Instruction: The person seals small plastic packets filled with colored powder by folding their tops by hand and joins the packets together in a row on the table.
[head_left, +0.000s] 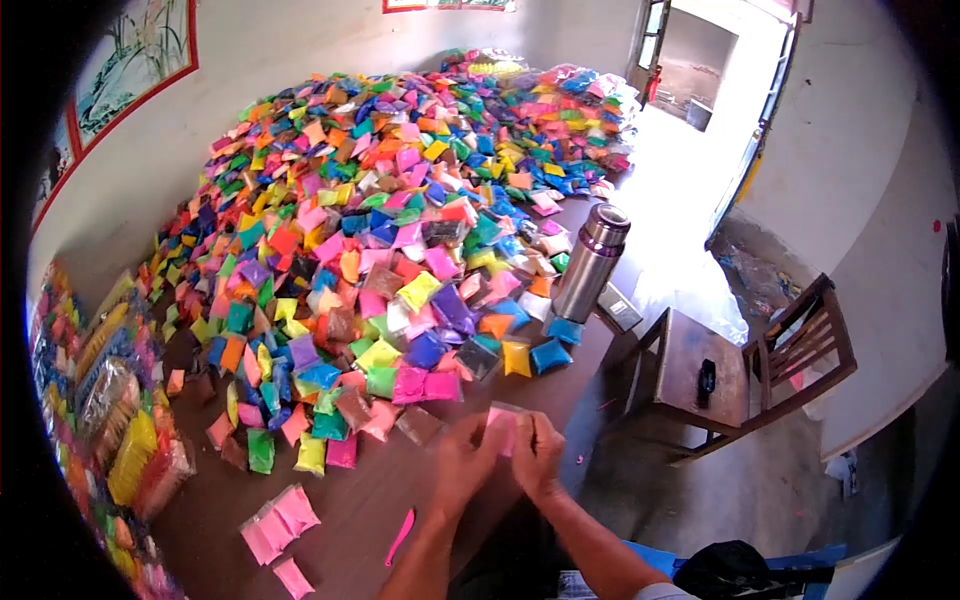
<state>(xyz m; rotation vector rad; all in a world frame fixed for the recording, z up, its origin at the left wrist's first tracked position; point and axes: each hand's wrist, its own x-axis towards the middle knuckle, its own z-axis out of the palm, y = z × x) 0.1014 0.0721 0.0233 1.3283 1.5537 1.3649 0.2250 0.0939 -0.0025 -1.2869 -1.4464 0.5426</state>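
The left hand (468,452) and right hand (537,456) pinch a pink clay packet (503,422) with curled fingers. At their eight o'clock, a few pink packets (280,525) lie apart; the mixed-colour heap (400,250), ten to twelve, seems largely unsorted.

Right: one flask (592,262), one chair (700,375). Lower centre: two hands (468,458) (538,458), one held packet (503,425), one pink tool (400,537). Centre: heaped packets (380,230), beyond counting.
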